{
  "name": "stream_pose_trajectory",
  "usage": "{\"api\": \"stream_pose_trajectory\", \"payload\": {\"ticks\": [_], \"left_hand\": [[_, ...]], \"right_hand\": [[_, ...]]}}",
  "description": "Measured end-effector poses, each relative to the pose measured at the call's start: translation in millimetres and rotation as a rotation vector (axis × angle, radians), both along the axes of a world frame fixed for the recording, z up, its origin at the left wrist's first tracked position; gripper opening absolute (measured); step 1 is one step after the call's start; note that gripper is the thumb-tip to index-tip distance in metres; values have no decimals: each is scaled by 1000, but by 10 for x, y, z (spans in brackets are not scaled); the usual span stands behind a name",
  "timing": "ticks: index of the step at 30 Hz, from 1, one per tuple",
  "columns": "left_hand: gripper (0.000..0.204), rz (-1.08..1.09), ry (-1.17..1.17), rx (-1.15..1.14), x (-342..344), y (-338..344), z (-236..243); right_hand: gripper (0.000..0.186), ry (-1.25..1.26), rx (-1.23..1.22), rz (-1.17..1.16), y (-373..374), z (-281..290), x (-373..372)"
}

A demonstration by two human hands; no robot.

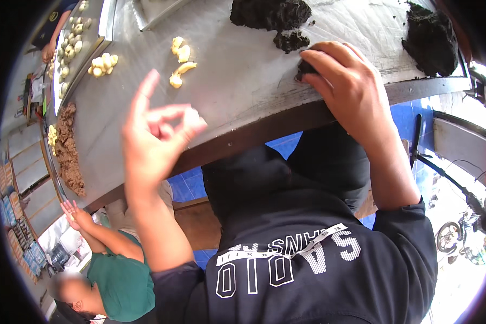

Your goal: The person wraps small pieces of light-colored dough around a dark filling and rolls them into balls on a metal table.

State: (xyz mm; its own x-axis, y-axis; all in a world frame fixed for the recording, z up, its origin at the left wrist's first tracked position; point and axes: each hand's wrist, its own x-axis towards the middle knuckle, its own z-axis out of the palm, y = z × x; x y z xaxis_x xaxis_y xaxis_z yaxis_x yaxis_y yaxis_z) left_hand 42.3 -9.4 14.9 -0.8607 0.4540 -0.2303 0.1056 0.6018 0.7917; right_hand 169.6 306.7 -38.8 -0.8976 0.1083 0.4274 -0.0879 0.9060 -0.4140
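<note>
My left hand is raised over the table's near edge, its index finger stretched out and its thumb pressed toward the curled fingers. Motion smears it, and I cannot make out what lies at those fingertips. My right hand rests on the metal table, fingers curled round a small piece of black dough. Just beyond it lie a large black dough lump and a smaller crumbly bit. Pale yellow dough pieces sit on the table beyond my left hand.
Farther left are a cluster of yellow balls, a brown crumbly mass and a tray of pale balls. Another black lump lies at the right. A co-worker in green sits at the left, hands together; another person's arm shows at far left.
</note>
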Motion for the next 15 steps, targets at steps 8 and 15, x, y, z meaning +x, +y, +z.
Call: {"api": "stream_pose_trajectory", "payload": {"ticks": [8,15], "left_hand": [[24,-161,781,-309,-600,48,-458],[24,87,306,257,-39,27,-492]], "right_hand": [[7,-58,180,104,-26,105,-200],[23,-14,-61,27,41,68,58]]}}
